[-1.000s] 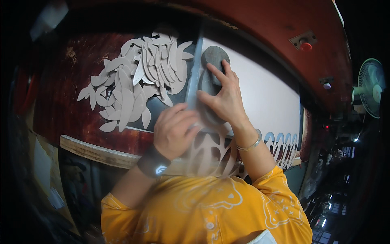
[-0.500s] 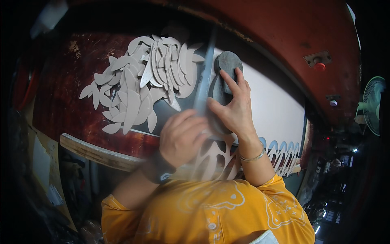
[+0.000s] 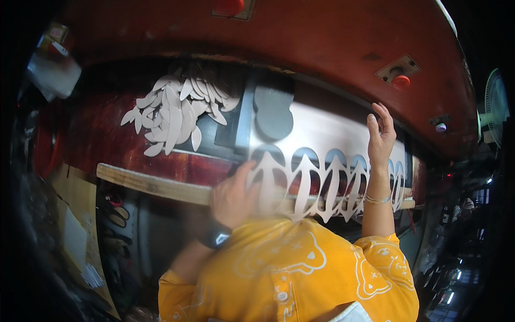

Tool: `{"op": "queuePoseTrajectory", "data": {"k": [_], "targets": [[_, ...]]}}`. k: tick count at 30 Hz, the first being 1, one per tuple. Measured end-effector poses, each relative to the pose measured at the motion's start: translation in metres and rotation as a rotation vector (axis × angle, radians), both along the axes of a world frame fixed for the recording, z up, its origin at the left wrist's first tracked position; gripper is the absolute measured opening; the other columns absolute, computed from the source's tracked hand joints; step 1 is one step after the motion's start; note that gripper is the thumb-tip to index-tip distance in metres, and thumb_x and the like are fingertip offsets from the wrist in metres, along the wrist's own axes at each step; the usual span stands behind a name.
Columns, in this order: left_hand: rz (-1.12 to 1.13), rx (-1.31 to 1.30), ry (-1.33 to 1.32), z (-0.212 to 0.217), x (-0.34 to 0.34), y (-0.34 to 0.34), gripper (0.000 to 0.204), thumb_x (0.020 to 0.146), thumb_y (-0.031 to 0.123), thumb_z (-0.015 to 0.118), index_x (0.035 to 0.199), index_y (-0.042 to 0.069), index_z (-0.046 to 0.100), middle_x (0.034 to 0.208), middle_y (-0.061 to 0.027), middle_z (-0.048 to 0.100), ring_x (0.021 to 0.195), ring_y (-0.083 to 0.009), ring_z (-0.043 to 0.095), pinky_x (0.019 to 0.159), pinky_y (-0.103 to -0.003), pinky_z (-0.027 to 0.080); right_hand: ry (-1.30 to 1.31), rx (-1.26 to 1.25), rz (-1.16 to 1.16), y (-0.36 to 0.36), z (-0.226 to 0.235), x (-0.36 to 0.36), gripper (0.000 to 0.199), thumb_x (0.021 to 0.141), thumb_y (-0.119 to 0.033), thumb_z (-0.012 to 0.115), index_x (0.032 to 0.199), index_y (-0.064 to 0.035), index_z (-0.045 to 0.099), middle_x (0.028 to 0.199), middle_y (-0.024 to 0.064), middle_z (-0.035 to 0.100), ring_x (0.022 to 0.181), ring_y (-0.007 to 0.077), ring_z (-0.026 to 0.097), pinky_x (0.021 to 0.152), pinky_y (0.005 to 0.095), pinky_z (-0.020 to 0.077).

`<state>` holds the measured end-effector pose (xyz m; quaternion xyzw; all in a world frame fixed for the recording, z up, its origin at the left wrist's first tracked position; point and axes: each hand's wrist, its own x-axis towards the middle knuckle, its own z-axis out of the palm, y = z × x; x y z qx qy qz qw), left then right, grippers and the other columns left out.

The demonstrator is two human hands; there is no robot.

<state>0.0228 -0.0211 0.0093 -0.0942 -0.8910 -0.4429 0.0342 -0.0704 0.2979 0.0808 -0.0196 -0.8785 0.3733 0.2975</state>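
Observation:
My left hand (image 3: 233, 196) is smeared by motion at the table's front edge, beside the left end of a pale sheet (image 3: 332, 126). Whether its fingers grip the sheet cannot be made out. A row of leaf-like and rounded cut-outs runs along the sheet's near border, which hangs over the edge. My right hand (image 3: 382, 134) is raised with nothing in it, fingers apart and slightly curled, just below a red push button (image 3: 401, 81) and not touching it. On the sheet lies a dark grey rounded block (image 3: 273, 115), with neither hand on it.
A heap of pale cut pieces (image 3: 179, 107) lies on a dark board at the left. Red machine housing (image 3: 322, 48) spans the far side above the table. A wooden rail (image 3: 153, 185) borders the front. A green fan (image 3: 491, 115) stands at far right.
My right hand has left the grey block and moved right, up toward the red button. My left hand has dropped slightly nearer to me. The view has swung toward the right.

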Motion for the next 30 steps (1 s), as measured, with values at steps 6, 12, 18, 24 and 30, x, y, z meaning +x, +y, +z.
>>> {"op": "queuePoseTrajectory", "data": {"k": [6, 12, 18, 24, 30], "targets": [[0.063, -0.074, 0.063, -0.016, 0.003, 0.007, 0.042, 0.080, 0.022, 0.062, 0.121, 0.018, 0.052, 0.075, -0.0163, 0.064, 0.068, -0.0382, 0.062, 0.062, -0.048, 0.048, -0.082, 0.042, 0.287, -0.038, -0.015, 0.033, 0.025, 0.081, -0.013, 0.063, 0.104, -0.0053, 0.066, 0.118, 0.0153, 0.058, 0.114, 0.0286, 0.053, 0.099, 0.0374, 0.0381], [0.034, -0.110, 0.101, -0.016, 0.004, 0.005, 0.046, 0.082, 0.019, 0.061, 0.126, 0.015, 0.049, 0.072, -0.0142, 0.063, 0.064, -0.0355, 0.061, 0.058, -0.045, 0.047, -0.148, 0.135, 0.458, -0.093, -0.018, 0.018, 0.031, 0.083, -0.015, 0.063, 0.112, -0.0050, 0.063, 0.118, 0.0176, 0.057, 0.113, 0.0288, 0.053, 0.097, 0.0343, 0.0389], [0.021, -0.091, 0.056, -0.008, 0.002, 0.002, 0.061, 0.081, 0.018, 0.061, 0.138, 0.013, 0.039, 0.063, -0.0121, 0.058, 0.058, -0.0344, 0.059, 0.054, -0.044, 0.045, -0.334, 0.194, 0.492, -0.128, -0.017, -0.016, 0.045, 0.081, -0.021, 0.067, 0.122, -0.0063, 0.056, 0.111, 0.0176, 0.055, 0.105, 0.0298, 0.055, 0.091, 0.0349, 0.0428], [-0.083, -0.131, -0.201, 0.011, -0.013, -0.005, 0.078, 0.080, 0.025, 0.063, 0.145, 0.009, 0.022, 0.065, -0.0199, 0.059, 0.058, -0.0392, 0.058, 0.052, -0.047, 0.045, -0.396, 0.261, 0.381, -0.158, -0.017, -0.060, 0.067, 0.070, -0.034, 0.074, 0.127, -0.0073, 0.051, 0.114, 0.0236, 0.049, 0.108, 0.0396, 0.046, 0.095, 0.0448, 0.0379], [-0.218, -0.128, -0.304, 0.012, -0.030, -0.011, 0.082, 0.081, 0.027, 0.063, 0.144, 0.001, 0.018, 0.067, -0.0197, 0.061, 0.056, -0.0355, 0.060, 0.050, -0.045, 0.046, -0.374, 0.376, 0.336, -0.180, -0.029, -0.070, 0.068, 0.065, -0.023, 0.073, 0.127, -0.0049, 0.051, 0.139, 0.0266, 0.030, 0.124, 0.0463, 0.029, 0.103, 0.0483, 0.0312]]}}
